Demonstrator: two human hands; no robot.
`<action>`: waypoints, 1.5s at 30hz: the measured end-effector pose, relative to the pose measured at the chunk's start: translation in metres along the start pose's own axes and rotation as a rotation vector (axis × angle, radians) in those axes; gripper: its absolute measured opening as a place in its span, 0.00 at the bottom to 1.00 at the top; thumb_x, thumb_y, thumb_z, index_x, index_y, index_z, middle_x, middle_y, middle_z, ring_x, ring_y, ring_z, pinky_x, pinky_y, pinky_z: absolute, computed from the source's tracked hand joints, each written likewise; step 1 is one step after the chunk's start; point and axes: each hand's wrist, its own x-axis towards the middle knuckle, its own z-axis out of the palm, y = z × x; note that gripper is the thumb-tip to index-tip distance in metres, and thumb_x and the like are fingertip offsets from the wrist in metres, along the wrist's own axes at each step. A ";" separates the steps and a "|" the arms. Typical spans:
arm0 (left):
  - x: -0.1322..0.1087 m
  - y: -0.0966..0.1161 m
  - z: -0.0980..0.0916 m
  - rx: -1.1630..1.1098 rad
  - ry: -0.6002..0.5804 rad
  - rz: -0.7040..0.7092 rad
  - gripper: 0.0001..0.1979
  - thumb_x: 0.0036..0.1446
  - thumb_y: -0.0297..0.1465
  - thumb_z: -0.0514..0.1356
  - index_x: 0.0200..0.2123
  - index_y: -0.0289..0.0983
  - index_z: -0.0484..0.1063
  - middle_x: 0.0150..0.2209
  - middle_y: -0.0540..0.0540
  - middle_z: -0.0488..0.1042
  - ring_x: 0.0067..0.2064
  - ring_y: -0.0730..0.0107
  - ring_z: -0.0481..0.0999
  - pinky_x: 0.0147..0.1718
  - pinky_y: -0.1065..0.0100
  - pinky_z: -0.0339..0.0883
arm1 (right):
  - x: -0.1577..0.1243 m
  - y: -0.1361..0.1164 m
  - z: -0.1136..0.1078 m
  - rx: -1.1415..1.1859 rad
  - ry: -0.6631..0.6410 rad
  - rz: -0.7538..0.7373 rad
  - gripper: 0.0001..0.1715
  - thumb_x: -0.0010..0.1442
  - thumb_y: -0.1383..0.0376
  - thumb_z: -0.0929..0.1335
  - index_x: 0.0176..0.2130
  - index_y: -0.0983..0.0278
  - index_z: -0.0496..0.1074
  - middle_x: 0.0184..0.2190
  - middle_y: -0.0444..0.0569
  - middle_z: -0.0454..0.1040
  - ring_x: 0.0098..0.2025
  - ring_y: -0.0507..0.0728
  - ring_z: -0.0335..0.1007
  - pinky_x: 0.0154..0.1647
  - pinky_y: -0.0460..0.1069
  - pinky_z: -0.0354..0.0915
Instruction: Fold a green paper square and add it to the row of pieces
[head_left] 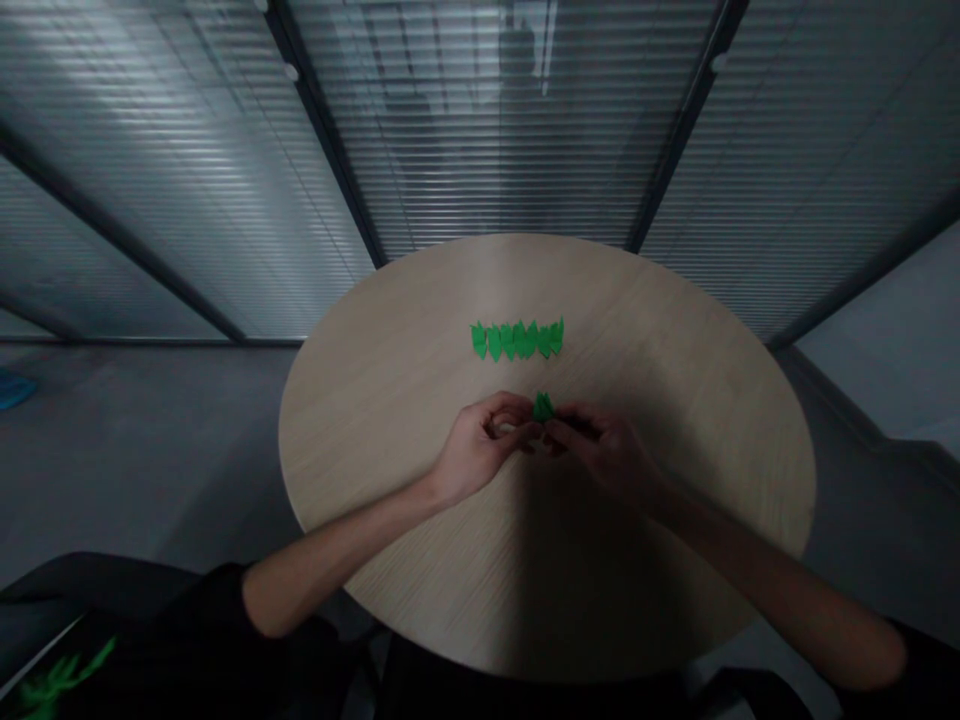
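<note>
Your left hand (480, 447) and right hand (604, 452) meet low over the desk (360, 420), fingers curled inward, neither one open. A small folded green paper piece (543, 407) stands up just where they meet, towards the near side of the desk. Your right fingertips (561, 424) appear to pinch it from below, while the left fingers curl in against them; whether the left touches the paper, you cannot tell from this view. It should be very light, stiff only along its creases and easily crushed, so a gentle pinch on a thick folded edge would suit it better than one on a thin point. Just ahead lies a row of similar folded green paper pieces (517, 340), overlapping side by side, apart from your hands, with slatted blinds (495, 150) beyond the desk.
</note>
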 end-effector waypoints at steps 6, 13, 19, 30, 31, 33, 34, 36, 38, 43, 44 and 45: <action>-0.003 0.000 0.000 0.063 0.033 0.022 0.10 0.58 0.33 0.69 0.39 0.33 0.76 0.28 0.48 0.79 0.29 0.71 0.80 0.28 0.72 0.75 | -0.003 0.000 0.001 -0.222 0.042 -0.073 0.14 0.67 0.58 0.69 0.33 0.63 0.78 0.26 0.46 0.78 0.28 0.53 0.74 0.30 0.47 0.67; -0.002 0.001 0.001 0.088 0.016 0.025 0.08 0.59 0.31 0.67 0.39 0.33 0.76 0.29 0.48 0.78 0.29 0.72 0.79 0.29 0.73 0.75 | -0.004 0.004 -0.001 -0.218 0.035 -0.054 0.16 0.67 0.55 0.69 0.34 0.64 0.77 0.26 0.47 0.79 0.27 0.54 0.74 0.29 0.47 0.67; -0.001 -0.001 0.000 0.030 -0.005 0.083 0.16 0.61 0.34 0.67 0.49 0.35 0.72 0.39 0.45 0.79 0.34 0.69 0.81 0.31 0.70 0.81 | -0.001 0.004 -0.001 -0.107 0.054 -0.064 0.15 0.67 0.55 0.70 0.39 0.63 0.80 0.29 0.47 0.80 0.30 0.54 0.77 0.33 0.47 0.71; -0.007 -0.001 -0.007 0.306 0.038 0.244 0.04 0.68 0.30 0.58 0.44 0.36 0.72 0.38 0.44 0.76 0.32 0.72 0.79 0.29 0.71 0.77 | -0.002 0.002 0.001 -0.125 0.024 -0.096 0.12 0.68 0.57 0.69 0.43 0.61 0.80 0.36 0.48 0.83 0.32 0.54 0.78 0.36 0.48 0.73; -0.007 0.000 -0.007 0.341 0.037 0.260 0.04 0.66 0.29 0.59 0.43 0.36 0.72 0.39 0.44 0.76 0.33 0.72 0.78 0.29 0.72 0.76 | -0.002 0.001 0.001 -0.127 0.021 -0.101 0.12 0.67 0.58 0.69 0.43 0.61 0.80 0.36 0.48 0.83 0.32 0.54 0.78 0.36 0.48 0.73; -0.008 0.003 -0.007 0.400 0.028 0.293 0.04 0.64 0.27 0.60 0.43 0.36 0.72 0.40 0.44 0.75 0.36 0.70 0.77 0.30 0.72 0.75 | -0.003 0.000 0.001 -0.136 0.023 -0.115 0.11 0.67 0.60 0.69 0.43 0.61 0.80 0.34 0.48 0.83 0.33 0.54 0.79 0.36 0.48 0.73; -0.008 0.004 -0.007 0.426 0.025 0.308 0.04 0.63 0.27 0.60 0.42 0.36 0.72 0.39 0.44 0.75 0.36 0.70 0.77 0.30 0.71 0.74 | -0.003 -0.001 0.001 -0.143 0.027 -0.123 0.10 0.67 0.61 0.69 0.42 0.61 0.81 0.33 0.47 0.83 0.32 0.54 0.79 0.35 0.47 0.73; -0.008 0.007 -0.007 0.469 0.018 0.342 0.04 0.63 0.26 0.60 0.41 0.35 0.73 0.38 0.44 0.74 0.36 0.70 0.76 0.31 0.71 0.73 | -0.003 -0.002 0.001 -0.158 0.040 -0.139 0.10 0.66 0.62 0.69 0.41 0.61 0.81 0.32 0.47 0.82 0.32 0.54 0.78 0.34 0.47 0.72; -0.008 0.008 -0.007 0.492 0.012 0.382 0.04 0.63 0.26 0.60 0.41 0.35 0.73 0.38 0.44 0.74 0.36 0.70 0.75 0.31 0.71 0.72 | -0.003 -0.003 0.000 -0.167 0.040 -0.143 0.10 0.66 0.62 0.68 0.42 0.62 0.81 0.32 0.47 0.82 0.31 0.54 0.78 0.34 0.47 0.72; -0.006 0.005 -0.009 0.498 -0.004 0.410 0.04 0.61 0.24 0.61 0.39 0.35 0.73 0.38 0.45 0.74 0.36 0.70 0.74 0.32 0.71 0.70 | -0.003 0.000 0.000 -0.184 0.044 -0.147 0.11 0.65 0.61 0.70 0.43 0.62 0.82 0.32 0.48 0.83 0.32 0.55 0.80 0.35 0.49 0.75; -0.005 0.004 -0.009 0.484 -0.005 0.392 0.04 0.60 0.24 0.61 0.39 0.35 0.73 0.38 0.45 0.73 0.36 0.71 0.73 0.31 0.71 0.70 | -0.003 0.000 0.000 -0.185 0.053 -0.143 0.11 0.64 0.60 0.71 0.43 0.62 0.82 0.33 0.48 0.83 0.33 0.56 0.80 0.36 0.50 0.75; -0.005 0.003 -0.010 0.459 -0.012 0.365 0.05 0.60 0.23 0.61 0.40 0.36 0.73 0.39 0.45 0.72 0.36 0.71 0.73 0.30 0.72 0.70 | -0.003 0.001 0.000 -0.180 0.059 -0.137 0.12 0.64 0.59 0.72 0.44 0.61 0.82 0.33 0.49 0.83 0.33 0.56 0.80 0.36 0.50 0.75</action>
